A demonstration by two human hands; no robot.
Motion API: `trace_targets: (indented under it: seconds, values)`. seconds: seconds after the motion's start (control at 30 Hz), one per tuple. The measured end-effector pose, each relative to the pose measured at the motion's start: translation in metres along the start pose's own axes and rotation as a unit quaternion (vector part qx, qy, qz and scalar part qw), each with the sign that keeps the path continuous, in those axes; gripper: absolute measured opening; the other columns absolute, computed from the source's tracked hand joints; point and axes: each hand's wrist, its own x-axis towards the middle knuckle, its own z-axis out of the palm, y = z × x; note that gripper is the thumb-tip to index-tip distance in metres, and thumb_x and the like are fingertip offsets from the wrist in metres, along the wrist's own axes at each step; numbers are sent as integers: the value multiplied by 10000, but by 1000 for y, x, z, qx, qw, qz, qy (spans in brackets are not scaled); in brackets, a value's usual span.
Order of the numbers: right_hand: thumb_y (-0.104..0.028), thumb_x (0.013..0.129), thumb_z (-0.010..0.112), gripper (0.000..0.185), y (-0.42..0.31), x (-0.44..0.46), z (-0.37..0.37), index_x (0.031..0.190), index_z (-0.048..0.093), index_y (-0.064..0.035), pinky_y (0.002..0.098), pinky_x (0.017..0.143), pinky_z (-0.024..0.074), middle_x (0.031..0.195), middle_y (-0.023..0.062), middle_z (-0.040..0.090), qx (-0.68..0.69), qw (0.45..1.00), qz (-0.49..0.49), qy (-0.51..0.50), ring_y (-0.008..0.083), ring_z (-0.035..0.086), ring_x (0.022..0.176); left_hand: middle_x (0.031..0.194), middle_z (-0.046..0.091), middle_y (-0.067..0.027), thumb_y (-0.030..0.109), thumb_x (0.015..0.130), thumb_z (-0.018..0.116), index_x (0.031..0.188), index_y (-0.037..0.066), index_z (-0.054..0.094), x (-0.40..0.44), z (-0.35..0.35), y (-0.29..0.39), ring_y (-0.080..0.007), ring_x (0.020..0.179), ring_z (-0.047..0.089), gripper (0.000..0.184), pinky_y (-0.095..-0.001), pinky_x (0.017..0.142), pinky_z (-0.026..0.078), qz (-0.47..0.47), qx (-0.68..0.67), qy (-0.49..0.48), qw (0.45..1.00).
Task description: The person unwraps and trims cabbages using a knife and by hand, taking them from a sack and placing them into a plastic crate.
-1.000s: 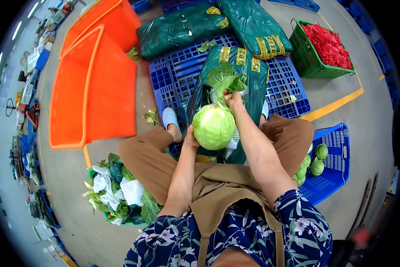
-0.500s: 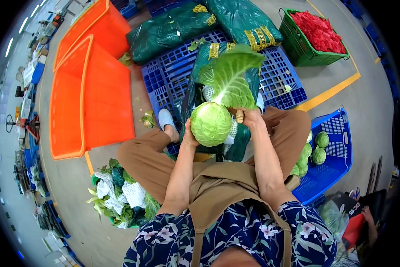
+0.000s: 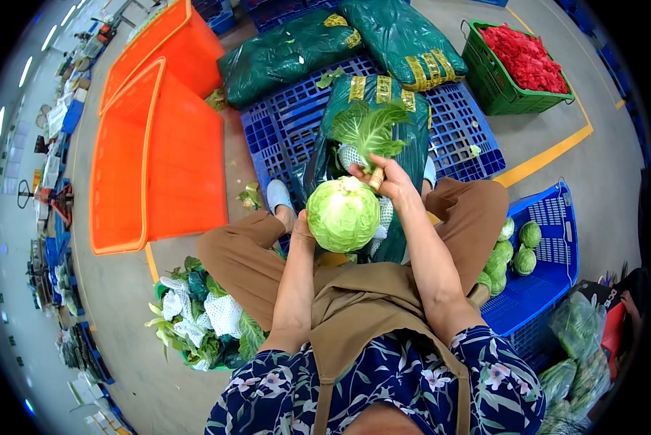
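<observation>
A pale green cabbage (image 3: 343, 215) is held over my lap, its cut stem end facing up and away. My left hand (image 3: 301, 226) is closed against its left side. At the far right of the cabbage, my right hand (image 3: 394, 180) grips a short wooden handle (image 3: 376, 178), like a knife's; any blade is hidden. The same hand's fingers meet the base of a loose green outer leaf (image 3: 370, 130), which stands above the cabbage. Under the leaf, white foam netting (image 3: 351, 156) shows in the opening of a dark green plastic bag (image 3: 405, 134).
Blue pallets (image 3: 274, 130) lie ahead, bearing more wrapped green bags (image 3: 293, 58). Orange bins (image 3: 188, 174) stand left. A blue crate (image 3: 543, 279) holds cabbages at right. A basket of leaves and netting (image 3: 206, 319) sits near left. A green crate (image 3: 510, 101) holds red material.
The leaf has come away from the cabbage and shifted up with my right hand, which moved inward. The cabbage's stem end has tipped into view. My left hand keeps its hold.
</observation>
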Motion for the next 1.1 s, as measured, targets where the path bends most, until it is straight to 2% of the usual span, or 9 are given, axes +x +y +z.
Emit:
trace_targets:
  seconds: [0.07,0.23,0.43,0.6,0.67,0.8,0.97,1.0,1.1]
  values:
    - [-144,905,573,333,2,21,-33,1150,467,55,505,688,572,944,259,575,-163,977,-46,128,327,618,827,1306,522,-149,631,636,732,1350,32,426,0,2,4,-287,1170,534,980,-440,979,454,3,2,0,1000]
    - [-179,893,605,388,0,-76,-12,1204,484,19,372,521,501,1088,209,577,-312,939,-128,70,247,621,799,1313,517,-144,645,636,725,1352,35,424,14,42,17,-287,1182,525,988,-441,983,450,26,-10,54,998]
    - [-394,867,624,743,-51,-184,24,1444,278,-78,365,906,462,1412,120,394,-318,864,-355,-160,238,491,1193,1357,460,-124,689,746,602,1406,49,340,98,194,57,-234,1216,473,955,-389,986,427,-13,171,31,985]
    - [-339,976,433,544,-119,-236,-63,1436,292,-85,468,1059,363,1439,125,378,-39,861,-451,-232,285,423,1275,1261,535,-132,724,704,590,1453,53,236,139,309,47,-248,1106,558,1066,-332,794,537,-30,357,-273,893]
    - [-335,958,481,501,-119,-259,-90,1382,391,-83,453,1052,377,1385,117,451,-192,763,-617,5,276,433,1268,1227,561,-165,660,747,592,1448,71,251,150,318,37,-294,1097,578,977,-384,807,549,-35,306,-304,901]
    - [-210,883,626,475,-112,-279,-232,1317,479,-84,370,1065,343,1331,83,507,-571,339,-650,369,222,468,1227,1131,603,-160,425,877,608,1343,22,394,180,230,18,-296,1037,609,652,-409,803,552,0,263,-57,963]
    - [-178,779,708,596,-10,-292,-435,1302,449,-56,596,1018,360,1333,132,476,-230,677,-665,217,338,472,1188,916,636,-101,253,892,602,1140,34,541,135,20,16,-180,734,640,336,-306,622,559,-67,264,316,909]
    - [-283,861,593,584,-19,-299,-450,1355,387,-51,589,1043,345,1395,196,384,212,806,-532,149,416,395,1246,892,639,-96,240,883,601,1112,33,561,120,2,21,-175,710,638,311,-296,589,553,-72,312,350,881]
    - [-330,916,472,543,4,-290,-418,1392,352,-98,571,1073,320,1425,170,363,201,828,-497,166,376,342,1308,779,642,-79,203,845,593,963,26,645,87,-44,14,-150,678,628,219,-268,546,535,-118,409,416,804]
